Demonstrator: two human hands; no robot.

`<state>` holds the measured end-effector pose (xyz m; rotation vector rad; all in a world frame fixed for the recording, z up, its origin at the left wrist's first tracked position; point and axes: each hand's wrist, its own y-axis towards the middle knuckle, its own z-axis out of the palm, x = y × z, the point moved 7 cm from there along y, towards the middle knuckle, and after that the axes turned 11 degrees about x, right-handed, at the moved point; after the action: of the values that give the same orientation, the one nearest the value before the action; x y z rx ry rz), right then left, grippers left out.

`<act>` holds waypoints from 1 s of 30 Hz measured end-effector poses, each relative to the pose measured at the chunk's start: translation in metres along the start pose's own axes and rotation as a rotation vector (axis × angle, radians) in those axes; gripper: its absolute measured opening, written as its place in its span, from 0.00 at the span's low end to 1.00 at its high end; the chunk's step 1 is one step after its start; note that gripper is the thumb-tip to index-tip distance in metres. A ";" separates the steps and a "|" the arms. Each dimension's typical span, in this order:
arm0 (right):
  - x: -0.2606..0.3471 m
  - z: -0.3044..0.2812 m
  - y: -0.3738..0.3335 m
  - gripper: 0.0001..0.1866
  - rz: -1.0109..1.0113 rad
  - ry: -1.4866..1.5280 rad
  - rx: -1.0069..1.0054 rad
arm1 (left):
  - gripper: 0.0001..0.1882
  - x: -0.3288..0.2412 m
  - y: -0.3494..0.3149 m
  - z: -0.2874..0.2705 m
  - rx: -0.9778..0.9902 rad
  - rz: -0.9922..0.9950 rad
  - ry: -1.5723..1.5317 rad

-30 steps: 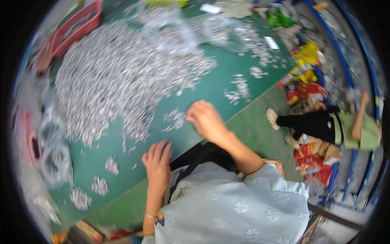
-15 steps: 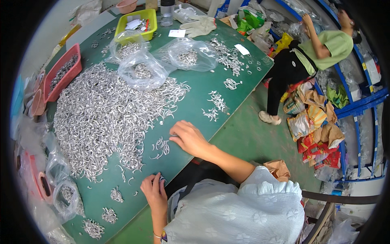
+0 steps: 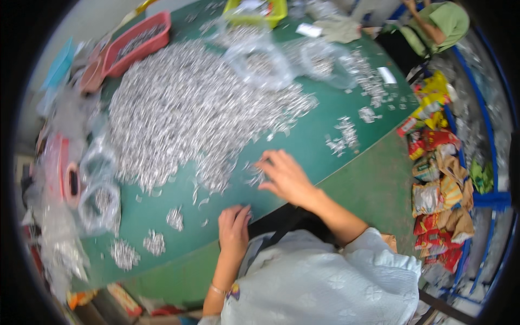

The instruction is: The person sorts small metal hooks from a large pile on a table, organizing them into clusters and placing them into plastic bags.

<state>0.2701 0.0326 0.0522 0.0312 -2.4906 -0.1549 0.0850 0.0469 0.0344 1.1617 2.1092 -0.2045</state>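
A big heap of small silvery metal pieces (image 3: 184,108) covers the middle of a green table (image 3: 314,146). My right hand (image 3: 284,176) lies flat on the table at the heap's near edge, fingers spread over a few loose pieces (image 3: 253,174). My left hand (image 3: 234,227) rests at the table's front edge, fingers curled down on the green surface, and holds nothing that I can see. Small separate clusters of the same pieces (image 3: 154,242) lie to the left of my left hand.
Clear plastic bags with metal pieces (image 3: 260,62) sit at the far side, others (image 3: 100,206) at the left. A red tray (image 3: 138,40) and a yellow tray (image 3: 254,11) stand at the back. Colourful packets (image 3: 439,189) lie on the floor at right. Another person (image 3: 433,24) bends over beyond the table.
The view has swung and the heap now sits nearer the middle. My right hand stayed at the heap's edge; my left hand stayed at the table's front edge.
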 end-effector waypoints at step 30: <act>-0.034 -0.033 0.005 0.09 0.122 -0.236 -0.084 | 0.16 -0.007 0.008 0.001 -0.045 -0.022 -0.113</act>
<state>0.3177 0.0366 0.0585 -0.1842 -2.7094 -0.2232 0.0948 0.0464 0.0397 1.0756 2.0183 -0.2265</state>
